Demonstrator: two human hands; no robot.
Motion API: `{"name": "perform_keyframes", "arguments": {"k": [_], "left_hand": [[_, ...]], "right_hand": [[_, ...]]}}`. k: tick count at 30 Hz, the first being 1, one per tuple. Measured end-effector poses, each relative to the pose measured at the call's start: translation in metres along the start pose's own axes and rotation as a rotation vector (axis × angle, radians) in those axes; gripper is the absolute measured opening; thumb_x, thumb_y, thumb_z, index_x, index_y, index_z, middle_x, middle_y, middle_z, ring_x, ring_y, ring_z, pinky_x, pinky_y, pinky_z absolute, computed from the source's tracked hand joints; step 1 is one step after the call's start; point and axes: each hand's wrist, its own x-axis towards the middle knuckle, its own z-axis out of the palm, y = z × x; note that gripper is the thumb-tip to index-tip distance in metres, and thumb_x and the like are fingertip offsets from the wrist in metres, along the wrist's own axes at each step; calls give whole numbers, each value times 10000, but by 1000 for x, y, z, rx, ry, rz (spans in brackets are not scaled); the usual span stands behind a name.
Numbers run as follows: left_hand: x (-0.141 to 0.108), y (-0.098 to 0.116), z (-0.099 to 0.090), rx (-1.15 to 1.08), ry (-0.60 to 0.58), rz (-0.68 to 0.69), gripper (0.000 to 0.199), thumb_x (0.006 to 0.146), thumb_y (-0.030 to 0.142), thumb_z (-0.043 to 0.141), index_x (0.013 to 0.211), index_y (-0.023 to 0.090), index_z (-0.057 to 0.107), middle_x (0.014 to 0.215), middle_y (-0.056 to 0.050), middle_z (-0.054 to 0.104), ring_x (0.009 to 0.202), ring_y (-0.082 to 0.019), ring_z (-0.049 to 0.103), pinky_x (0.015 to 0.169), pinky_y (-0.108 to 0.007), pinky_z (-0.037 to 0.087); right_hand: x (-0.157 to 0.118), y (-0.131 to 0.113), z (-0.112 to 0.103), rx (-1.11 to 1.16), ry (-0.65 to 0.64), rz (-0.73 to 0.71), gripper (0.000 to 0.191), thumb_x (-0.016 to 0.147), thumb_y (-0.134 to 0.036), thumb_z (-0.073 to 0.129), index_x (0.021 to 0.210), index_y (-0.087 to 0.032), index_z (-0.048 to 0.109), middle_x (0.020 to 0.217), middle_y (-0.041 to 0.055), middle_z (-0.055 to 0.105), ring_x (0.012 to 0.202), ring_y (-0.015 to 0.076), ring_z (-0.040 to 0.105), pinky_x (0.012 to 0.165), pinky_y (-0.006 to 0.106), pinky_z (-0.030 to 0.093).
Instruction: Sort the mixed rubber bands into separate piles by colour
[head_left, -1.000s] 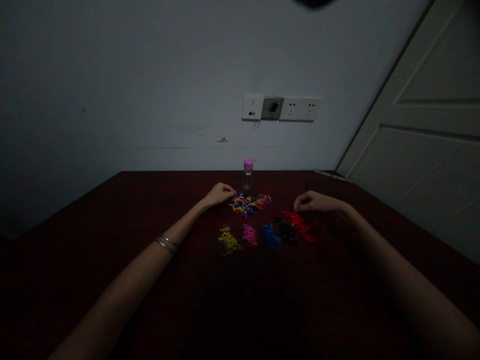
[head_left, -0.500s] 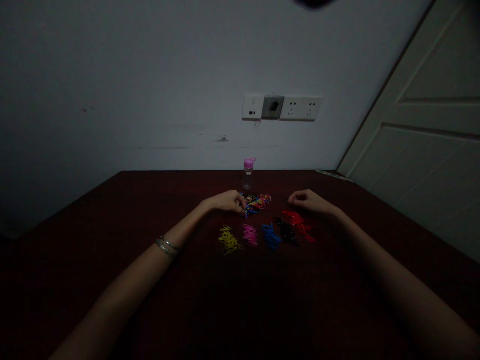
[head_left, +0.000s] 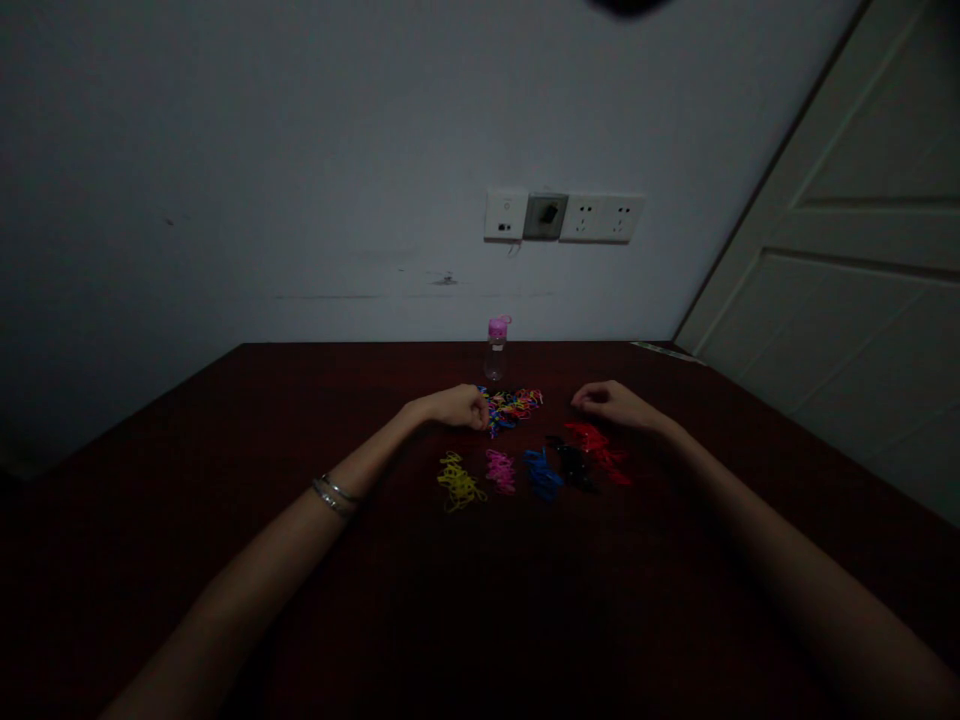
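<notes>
My left hand [head_left: 466, 407] is closed at the left edge of a mixed pile of coloured bands [head_left: 516, 404]; what its fingers hold, if anything, is too small to make out. My right hand [head_left: 600, 400], fingers curled together, rests just behind the red bands [head_left: 600, 450], and its fingertips are too dim to show any content. In a row nearer to me lie yellow bands [head_left: 459, 482], pink bands [head_left: 500, 471], blue bands [head_left: 541, 474] and black bands [head_left: 576, 467]. Behind the mixed pile stands a clear bottle [head_left: 495, 359] with a pink lid.
The dark red table [head_left: 330, 385] meets a pale wall [head_left: 300, 180] at the back. Wall sockets [head_left: 600, 218] sit above it. A panelled door [head_left: 862, 260] is on the right, with a thin strip [head_left: 667, 351] lying near the table's back right corner.
My left hand has shifted very slightly left and its fingers have drawn in. My right hand has moved a little to the left.
</notes>
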Motion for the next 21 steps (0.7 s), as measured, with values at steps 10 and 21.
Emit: {"name": "perform_keyframes", "arguments": {"k": [10,21], "left_hand": [[15,32,-4,-70,42,31,166,628,144,517,729,94,639,503,24,504,460,-61,402,489,-199,295],[75,41,9,-193,151,125,169,628,170,544,728,90,655,537,9,536,477,-64,413,488,-196,309]], "right_hand": [[3,13,-1,36,118,0,254,655,-308,532,807,-126,625,679,30,595,557,105,490,500,213,369],[-1,1,-5,162,156,43,278,655,-328,570,832,-122,635,694,33,625,560,111,517,493,215,385]]}}
